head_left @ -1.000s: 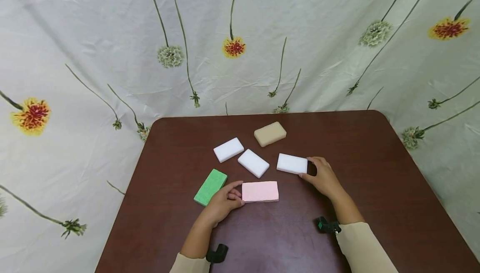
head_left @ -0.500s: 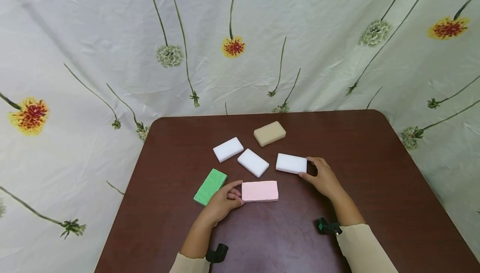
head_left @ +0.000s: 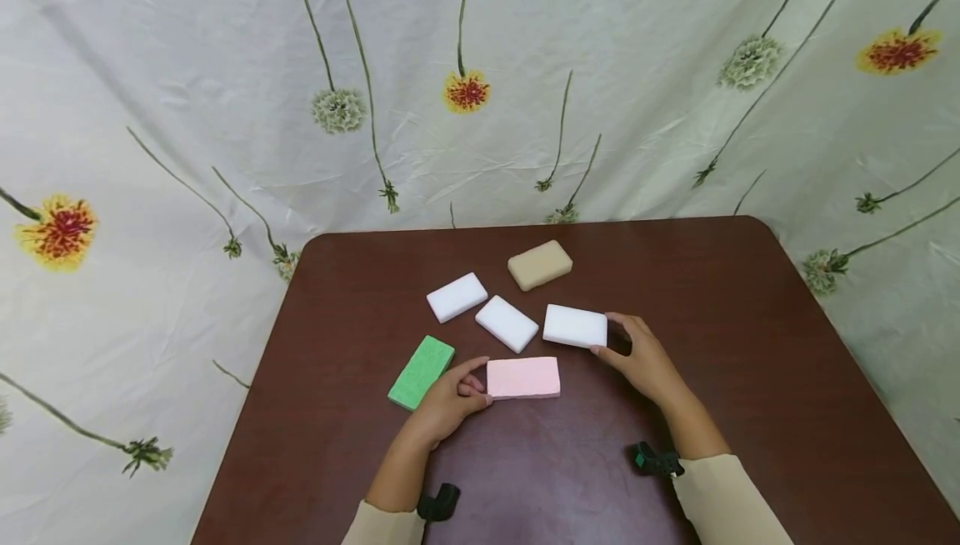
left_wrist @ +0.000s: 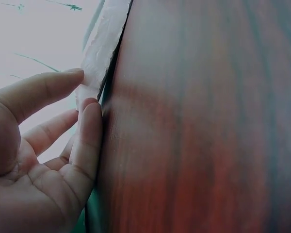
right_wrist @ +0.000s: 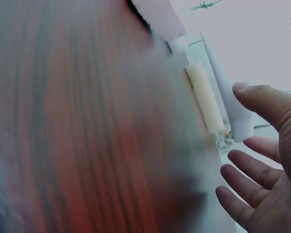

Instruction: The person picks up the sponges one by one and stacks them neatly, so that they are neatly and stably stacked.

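Observation:
My left hand (head_left: 442, 405) pinches the left end of a pink sponge (head_left: 522, 377) between thumb and fingers. In the left wrist view this pink sponge (left_wrist: 104, 46) shows edge-on, close over the table. My right hand (head_left: 645, 359) grips the right end of a white sponge (head_left: 575, 326) with thumb and index finger. Seen from the right wrist, that white sponge (right_wrist: 226, 90) looks raised off the table, while the other fingers are spread below it. A green sponge (head_left: 422, 372) lies just left of my left hand.
Two more white sponges, one at the left (head_left: 457, 297) and one in the middle (head_left: 507, 324), lie on the brown table (head_left: 720, 295). A beige sponge (head_left: 540, 265) sits behind them near the far edge. A flowered cloth (head_left: 247, 70) hangs behind the table.
My right hand has shifted slightly left with the white sponge, whose top face shows more now. The pink sponge and my left hand have moved a little right and away from me.

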{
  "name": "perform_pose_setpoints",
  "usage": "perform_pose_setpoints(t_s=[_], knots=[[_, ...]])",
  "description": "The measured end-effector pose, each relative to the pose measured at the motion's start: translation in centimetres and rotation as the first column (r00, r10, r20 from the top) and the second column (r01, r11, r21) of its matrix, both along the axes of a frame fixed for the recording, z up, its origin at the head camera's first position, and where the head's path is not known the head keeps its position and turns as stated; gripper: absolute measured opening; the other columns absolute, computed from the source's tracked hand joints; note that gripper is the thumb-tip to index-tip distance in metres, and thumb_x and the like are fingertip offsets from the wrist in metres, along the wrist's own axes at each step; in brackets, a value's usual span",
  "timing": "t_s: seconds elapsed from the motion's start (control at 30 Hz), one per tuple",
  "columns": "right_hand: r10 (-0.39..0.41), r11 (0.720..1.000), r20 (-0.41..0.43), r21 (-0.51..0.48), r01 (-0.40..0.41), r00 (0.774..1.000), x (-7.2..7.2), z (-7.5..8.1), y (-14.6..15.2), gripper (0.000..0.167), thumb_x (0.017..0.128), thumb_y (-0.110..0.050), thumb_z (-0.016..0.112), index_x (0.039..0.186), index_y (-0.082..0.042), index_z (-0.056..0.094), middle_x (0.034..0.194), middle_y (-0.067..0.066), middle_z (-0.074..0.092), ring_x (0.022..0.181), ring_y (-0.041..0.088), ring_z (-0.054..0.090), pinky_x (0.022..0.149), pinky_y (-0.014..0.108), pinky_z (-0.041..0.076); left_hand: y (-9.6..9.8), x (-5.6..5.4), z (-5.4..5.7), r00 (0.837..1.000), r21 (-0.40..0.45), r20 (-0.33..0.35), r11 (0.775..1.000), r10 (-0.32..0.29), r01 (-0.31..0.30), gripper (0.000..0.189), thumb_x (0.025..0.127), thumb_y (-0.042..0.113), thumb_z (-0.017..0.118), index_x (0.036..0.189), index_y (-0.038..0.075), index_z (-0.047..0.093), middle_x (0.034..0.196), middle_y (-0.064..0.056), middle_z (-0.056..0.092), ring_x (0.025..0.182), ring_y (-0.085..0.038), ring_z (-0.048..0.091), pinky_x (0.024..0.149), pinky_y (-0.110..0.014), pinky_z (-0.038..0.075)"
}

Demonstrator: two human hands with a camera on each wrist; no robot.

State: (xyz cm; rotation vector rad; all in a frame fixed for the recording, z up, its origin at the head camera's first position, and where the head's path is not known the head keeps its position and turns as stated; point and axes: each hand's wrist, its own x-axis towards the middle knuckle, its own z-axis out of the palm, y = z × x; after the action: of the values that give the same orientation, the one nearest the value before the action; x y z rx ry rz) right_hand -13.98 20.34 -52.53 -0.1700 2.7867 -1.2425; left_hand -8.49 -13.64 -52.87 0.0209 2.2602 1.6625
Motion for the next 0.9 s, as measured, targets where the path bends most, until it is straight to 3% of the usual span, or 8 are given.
perform_pose_setpoints(t_s=[0.33,0.6,0.9], knots=[[0.068,0.996,-0.083,-0.05,-0.072,0.994,0.7,0.9,-1.6,0.066,0.088,-0.032,0.08,0.144,-0.013,0.051,0.142,0.015,0.054,0.135,0.038,0.05,0.11,0.061,0.041,0.1,-0.5,0.1,0.999,-0.082,-0.034,0.996,-0.023,0.021,0.064,0.087,0.01,0.077,0.146,0.012,0.054,0.097,-0.009,0.06,0.077,-0.014,0.056,0.064,-0.022,0.047],[0.119,0.99,-0.079,-0.068,-0.125,0.99,1.6,0.8,-2.6,0.066,0.086,-0.034,0.082,0.143,-0.017,0.053,0.14,0.011,0.057,0.133,0.034,0.054,0.108,0.058,0.044,0.2,-0.4,0.1,0.999,-0.073,-0.038,0.997,-0.021,0.018,0.063,0.087,0.01,0.078,0.146,0.012,0.054,0.096,-0.009,0.06,0.078,-0.014,0.056,0.064,-0.022,0.047],[0.177,0.976,-0.135,-0.1,-0.191,0.975,2.3,0.3,-3.6,0.062,0.085,-0.026,0.083,0.139,-0.012,0.056,0.13,0.008,0.063,0.121,0.029,0.062,0.103,0.051,0.051,0.3,-0.3,0.0,0.999,-0.061,-0.032,0.998,-0.015,0.013,0.064,0.086,0.011,0.078,0.146,0.013,0.055,0.096,-0.009,0.059,0.078,-0.015,0.055,0.063,-0.022,0.047]])
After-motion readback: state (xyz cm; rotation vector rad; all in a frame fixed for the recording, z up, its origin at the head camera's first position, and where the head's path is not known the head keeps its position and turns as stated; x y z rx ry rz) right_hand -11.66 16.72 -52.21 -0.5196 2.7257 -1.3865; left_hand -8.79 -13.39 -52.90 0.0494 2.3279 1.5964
